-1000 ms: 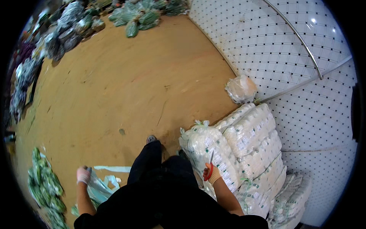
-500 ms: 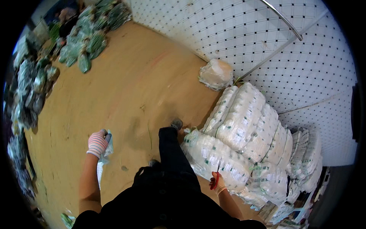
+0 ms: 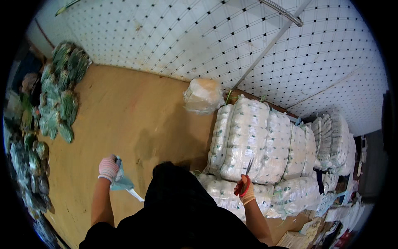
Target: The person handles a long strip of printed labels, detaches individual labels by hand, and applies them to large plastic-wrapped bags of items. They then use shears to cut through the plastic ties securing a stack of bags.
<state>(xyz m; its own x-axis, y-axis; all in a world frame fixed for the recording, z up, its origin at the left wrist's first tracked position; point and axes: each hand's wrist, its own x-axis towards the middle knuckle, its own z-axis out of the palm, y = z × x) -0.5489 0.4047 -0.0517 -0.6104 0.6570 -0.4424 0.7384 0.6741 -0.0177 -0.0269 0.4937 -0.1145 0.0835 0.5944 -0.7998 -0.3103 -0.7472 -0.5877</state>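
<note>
My left hand (image 3: 108, 167), in a striped glove, is closed around a crumpled pale blue-green plastic bag (image 3: 122, 181) that hangs over the brown floor; a white strip trails from its lower end. In my gloved right hand (image 3: 248, 190) is a pair of scissors (image 3: 243, 185) with red handles, the blades pointing up and away from me. Just beyond the scissors stands a stack of large white plastic-wrapped bales (image 3: 244, 141), bound with green ties. The hand is over the lower front bale (image 3: 224, 195); whether it touches is not clear.
A round, plastic-wrapped bundle (image 3: 204, 96) lies by the tiled wall (image 3: 166, 41), near a metal pole (image 3: 265, 50). Along the left lie many bagged green bundles (image 3: 56, 103). Loose packaging and a carton (image 3: 292, 240) are at lower right. The brown floor (image 3: 112, 112) stretches between.
My view has turned to the right, and the bales now appear more squarely ahead. The scissors have risen toward the upper bales. My left hand still holds the plastic bag.
</note>
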